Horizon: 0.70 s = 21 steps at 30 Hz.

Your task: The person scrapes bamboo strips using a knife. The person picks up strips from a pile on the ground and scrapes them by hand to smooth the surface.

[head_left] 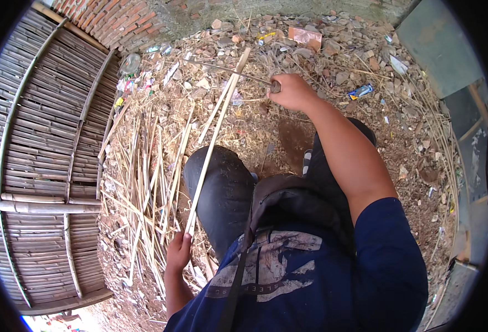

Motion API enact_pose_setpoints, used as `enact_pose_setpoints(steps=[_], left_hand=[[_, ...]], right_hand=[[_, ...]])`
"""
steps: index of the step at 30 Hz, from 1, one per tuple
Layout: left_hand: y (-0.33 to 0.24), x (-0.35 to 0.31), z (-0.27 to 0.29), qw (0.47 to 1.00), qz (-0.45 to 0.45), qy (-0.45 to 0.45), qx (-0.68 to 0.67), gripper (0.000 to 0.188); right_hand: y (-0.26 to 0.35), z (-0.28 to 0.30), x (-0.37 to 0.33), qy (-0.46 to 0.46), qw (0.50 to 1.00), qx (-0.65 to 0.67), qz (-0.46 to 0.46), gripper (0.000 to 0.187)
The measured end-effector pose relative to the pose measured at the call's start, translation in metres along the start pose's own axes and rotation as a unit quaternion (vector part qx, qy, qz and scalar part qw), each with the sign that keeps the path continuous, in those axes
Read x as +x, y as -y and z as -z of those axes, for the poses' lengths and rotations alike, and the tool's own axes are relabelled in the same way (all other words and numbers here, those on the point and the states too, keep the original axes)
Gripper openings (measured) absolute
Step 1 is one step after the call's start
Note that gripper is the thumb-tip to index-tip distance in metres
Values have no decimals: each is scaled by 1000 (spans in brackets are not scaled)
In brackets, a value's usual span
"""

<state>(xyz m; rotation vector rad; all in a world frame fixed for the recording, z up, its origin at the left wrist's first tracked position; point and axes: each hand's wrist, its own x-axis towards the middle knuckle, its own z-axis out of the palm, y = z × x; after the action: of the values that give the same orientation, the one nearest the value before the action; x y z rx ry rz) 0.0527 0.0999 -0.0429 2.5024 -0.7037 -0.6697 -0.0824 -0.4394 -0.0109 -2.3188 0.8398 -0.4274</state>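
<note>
My left hand (178, 252) is closed round the near end of a long pale bamboo strip (213, 141), which slants up across my left thigh. In my right hand (293, 93) is the handle of a long thin-bladed knife (222, 68); its blade points left and crosses the strip near the far end. Beside that far part runs a shorter, thinner strip (213, 115), which seems to meet the long one near the blade; whether they are joined I cannot tell. Left of my knee lies a loose heap of bamboo strips (147, 193).
A bamboo slat panel (39, 122) stands along the left. Rubble and litter cover the ground towards the brick wall (116, 25), with a blue wrapper (360, 91) at the right. Grey-green boards (440, 47) line the right side. A dark bag (293, 202) rests on my lap.
</note>
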Motion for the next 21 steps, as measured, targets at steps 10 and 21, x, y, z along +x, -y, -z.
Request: enact_pose_setpoints(steps=[10,21], left_hand=[[-78,44,-22,987,-96,-119,49,37],[-66,34,-31,977,-131,-135,97,43]], right_hand=[[4,-7,-8,39,991,-77,106,23],[5,0,-7,69,986,-122,94,20]])
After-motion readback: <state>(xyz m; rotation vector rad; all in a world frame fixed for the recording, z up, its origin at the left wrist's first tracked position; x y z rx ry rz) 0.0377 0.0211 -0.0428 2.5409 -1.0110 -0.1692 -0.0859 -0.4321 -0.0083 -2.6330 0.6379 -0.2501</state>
